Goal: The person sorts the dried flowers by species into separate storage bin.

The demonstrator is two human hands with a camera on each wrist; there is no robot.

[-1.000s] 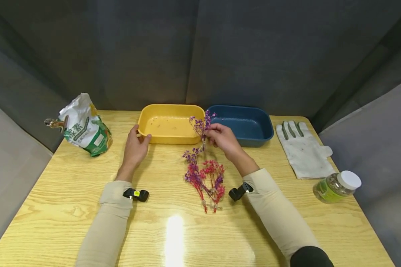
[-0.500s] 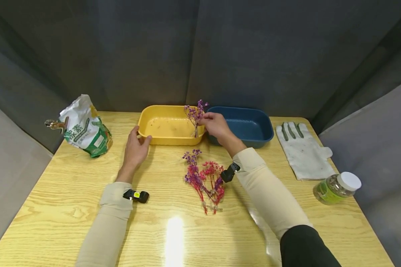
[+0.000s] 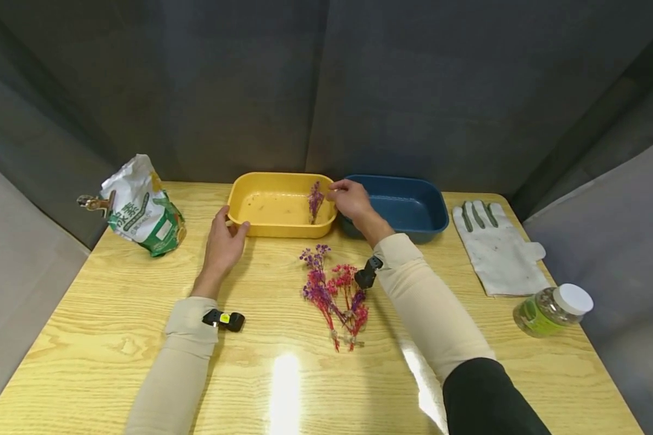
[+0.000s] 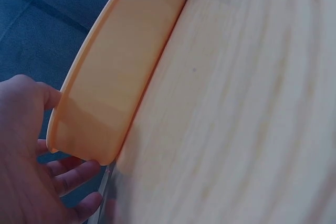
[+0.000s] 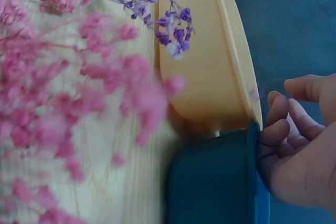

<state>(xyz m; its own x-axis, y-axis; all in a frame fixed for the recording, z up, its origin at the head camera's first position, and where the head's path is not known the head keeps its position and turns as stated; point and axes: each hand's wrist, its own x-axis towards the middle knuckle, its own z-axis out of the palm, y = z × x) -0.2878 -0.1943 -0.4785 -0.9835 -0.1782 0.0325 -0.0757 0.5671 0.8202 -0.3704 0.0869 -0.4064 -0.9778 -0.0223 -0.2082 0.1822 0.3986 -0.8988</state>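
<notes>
A small sprig of purple dried flowers (image 3: 315, 200) lies in the right end of the yellow tub (image 3: 280, 230). My right hand (image 3: 354, 202) hovers over the rims where the yellow tub meets the blue tub (image 3: 421, 234). In the right wrist view, its thumb and index finger stand apart with nothing between them, the other fingers bent. My left hand (image 3: 224, 241) holds the yellow tub's front left corner, thumb and fingers about it. Pink and purple dried flower sprigs (image 3: 334, 296) lie on the table in front of the tubs.
A white and green bag (image 3: 144, 208) closed with a bulldog clip (image 3: 95, 203) stands at the left. At the right lie a white work glove (image 3: 497, 254) and a tilted clear jar (image 3: 549, 311) with a white lid. A dark curtain hangs behind the table.
My right hand has carried a purple sprig from beside the tubs up and left over the yellow tub and let it go inside. My left hand stays at the corner.
</notes>
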